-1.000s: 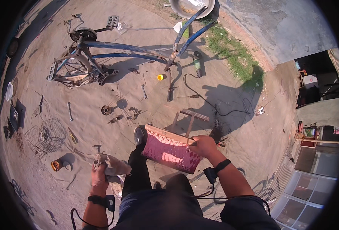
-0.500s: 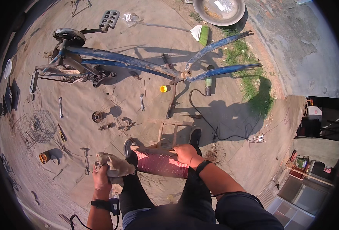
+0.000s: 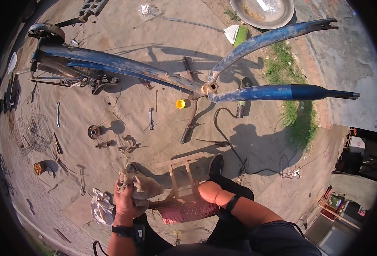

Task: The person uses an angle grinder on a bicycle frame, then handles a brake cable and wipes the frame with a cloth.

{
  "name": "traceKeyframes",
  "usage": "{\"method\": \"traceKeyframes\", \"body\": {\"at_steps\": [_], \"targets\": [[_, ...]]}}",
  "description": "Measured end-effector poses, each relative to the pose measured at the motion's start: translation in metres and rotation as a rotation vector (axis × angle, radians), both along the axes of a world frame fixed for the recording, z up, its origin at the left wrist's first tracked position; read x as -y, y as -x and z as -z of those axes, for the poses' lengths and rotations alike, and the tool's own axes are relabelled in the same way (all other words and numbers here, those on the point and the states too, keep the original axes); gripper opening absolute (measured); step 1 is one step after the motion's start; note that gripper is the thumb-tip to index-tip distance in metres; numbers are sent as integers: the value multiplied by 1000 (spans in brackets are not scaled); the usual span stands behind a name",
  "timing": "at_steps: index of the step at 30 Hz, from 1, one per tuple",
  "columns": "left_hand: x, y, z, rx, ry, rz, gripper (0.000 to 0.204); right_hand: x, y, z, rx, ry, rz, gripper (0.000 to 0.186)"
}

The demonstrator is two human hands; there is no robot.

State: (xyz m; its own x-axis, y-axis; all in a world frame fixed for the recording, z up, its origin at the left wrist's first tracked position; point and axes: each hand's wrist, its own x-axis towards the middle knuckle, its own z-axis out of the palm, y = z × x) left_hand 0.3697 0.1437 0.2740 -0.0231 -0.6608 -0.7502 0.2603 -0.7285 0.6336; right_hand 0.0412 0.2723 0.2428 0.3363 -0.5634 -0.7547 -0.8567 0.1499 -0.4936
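My left hand (image 3: pixel 123 196) is closed around a crumpled beige rag (image 3: pixel 142 186), held left of a small wooden stool. My right hand (image 3: pixel 209 192) grips the edge of the stool, beside its red spotted seat (image 3: pixel 187 213); some fingertips are hidden. The stool's wooden legs (image 3: pixel 180 177) point away from me, so it lies tipped between my feet. Beyond it, a worn blue bicycle frame (image 3: pixel 120 63) stretches across the view, its fork (image 3: pixel 273 93) reaching right. A whitish cloth (image 3: pixel 102 206) is next to my left wrist.
Wrenches (image 3: pixel 151 118), a hammer (image 3: pixel 82 179), a wheel hub (image 3: pixel 94 132) and a yellow cap (image 3: pixel 180 103) lie on the ground. A wire basket (image 3: pixel 33 133) sits at left. An angle grinder (image 3: pixel 242 102) trails a black cable (image 3: pixel 256 173). A broom (image 3: pixel 237 35) and metal basin (image 3: pixel 282 21) are beyond.
My left hand has moved right with the rag. The stool sits lower in view, still gripped by my right hand. The bicycle frame looks larger, and the whitish cloth shows more fully.
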Motion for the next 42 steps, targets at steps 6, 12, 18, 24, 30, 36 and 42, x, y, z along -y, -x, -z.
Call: {"method": "traceKeyframes", "body": {"at_steps": [6, 12, 18, 24, 30, 36, 42], "targets": [[4, 2, 14, -9, -41, -50, 29, 1, -37, -2, 163, -171, 15, 30], [20, 19, 28, -97, 4, -37, 32, -41, -73, 56, 161, -235, -8, 35], [33, 40, 44, -178, 51, -54, 32, -25, -49, 67, 187, -259, -12, 41], [70, 69, 62, -195, 165, -69, 35, -24, -53, 105, 215, -305, -73, 45], [108, 84, 84, -203, 308, -14, 42, -24, -57, 133, 191, -261, -131, 50], [113, 90, 90, -284, 438, 60, 43, -26, -56, 157, 174, -199, -189, 55], [77, 106, 51, -332, 456, 151, 40, -12, -31, 166, 197, -7, -288, 61]]}}
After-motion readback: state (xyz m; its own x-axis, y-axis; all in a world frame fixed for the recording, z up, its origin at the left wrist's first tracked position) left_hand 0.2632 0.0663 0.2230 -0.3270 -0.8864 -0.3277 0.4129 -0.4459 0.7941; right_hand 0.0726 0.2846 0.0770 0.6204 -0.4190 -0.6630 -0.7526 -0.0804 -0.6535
